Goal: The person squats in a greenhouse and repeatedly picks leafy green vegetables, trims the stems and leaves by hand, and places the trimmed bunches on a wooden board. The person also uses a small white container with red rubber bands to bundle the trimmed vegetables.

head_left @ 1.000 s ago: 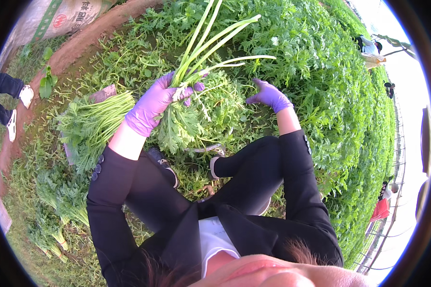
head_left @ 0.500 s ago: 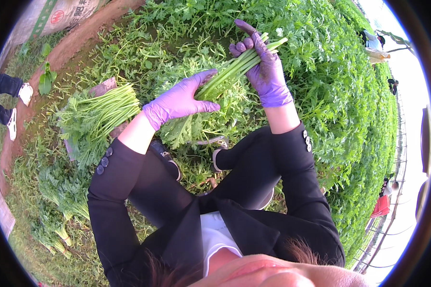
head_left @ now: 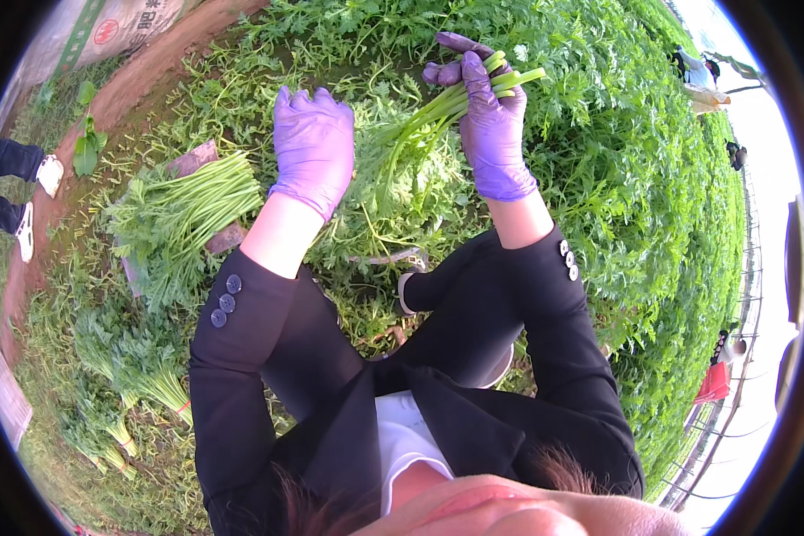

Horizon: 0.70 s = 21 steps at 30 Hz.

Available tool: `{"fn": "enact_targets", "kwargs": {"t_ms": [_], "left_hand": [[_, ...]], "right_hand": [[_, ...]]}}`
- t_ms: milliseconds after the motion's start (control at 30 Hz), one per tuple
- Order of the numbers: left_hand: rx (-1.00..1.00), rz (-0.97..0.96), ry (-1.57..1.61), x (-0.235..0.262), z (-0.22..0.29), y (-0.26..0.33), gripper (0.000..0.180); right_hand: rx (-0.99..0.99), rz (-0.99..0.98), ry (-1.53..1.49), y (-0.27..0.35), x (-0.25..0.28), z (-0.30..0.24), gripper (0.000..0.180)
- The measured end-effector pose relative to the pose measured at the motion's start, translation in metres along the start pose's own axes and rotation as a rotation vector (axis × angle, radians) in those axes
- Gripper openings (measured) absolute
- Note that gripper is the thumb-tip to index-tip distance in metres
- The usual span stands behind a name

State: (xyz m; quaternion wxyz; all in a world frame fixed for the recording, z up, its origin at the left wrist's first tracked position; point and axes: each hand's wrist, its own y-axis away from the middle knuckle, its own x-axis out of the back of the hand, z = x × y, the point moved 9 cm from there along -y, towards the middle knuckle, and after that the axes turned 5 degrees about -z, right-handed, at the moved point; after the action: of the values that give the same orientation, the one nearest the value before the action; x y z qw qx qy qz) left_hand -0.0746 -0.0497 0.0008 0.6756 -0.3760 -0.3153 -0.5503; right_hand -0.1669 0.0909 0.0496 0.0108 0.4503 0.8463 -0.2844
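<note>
Right hand point(head_left: 491, 134) clenches a bunch of leafy green stalks point(head_left: 420, 125), cut ends up for trimming; left hand point(head_left: 313, 147) hovers open above the greens.

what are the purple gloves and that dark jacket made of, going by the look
The purple gloves, on the left hand and the right hand, look like thin nitrile or latex: smooth, slightly glossy, clinging to the fingers, wrinkling at the cuffs. The dark jacket seems woven suit cloth, matte black, with a row of round buttons at each cuff; the fibre cannot be told.
</note>
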Motion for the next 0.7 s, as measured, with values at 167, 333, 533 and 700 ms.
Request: {"fn": "enact_targets", "kwargs": {"t_ms": [167,333,533,700], "left_hand": [[0.261,-0.717,0.166,-0.065,-0.018,0.014,0.033],[0.129,-0.841,1.419,-0.1,0.053,0.004,0.069],[0.003,0.168,2.526,-0.063,0.052,-0.048,0.037],[-0.069,0.563,2.131,-0.014,0.004,-0.054,0.028]], "right_hand": [[0.13,0.123,0.007,-0.003,0.014,-0.008,0.027],[0.079,0.156,-0.29,0.0,0.005,0.009,0.028],[-0.219,0.112,-0.683,0.012,-0.009,0.04,0.035],[-0.383,0.596,-0.557,0.032,0.043,0.065,0.043]]}}
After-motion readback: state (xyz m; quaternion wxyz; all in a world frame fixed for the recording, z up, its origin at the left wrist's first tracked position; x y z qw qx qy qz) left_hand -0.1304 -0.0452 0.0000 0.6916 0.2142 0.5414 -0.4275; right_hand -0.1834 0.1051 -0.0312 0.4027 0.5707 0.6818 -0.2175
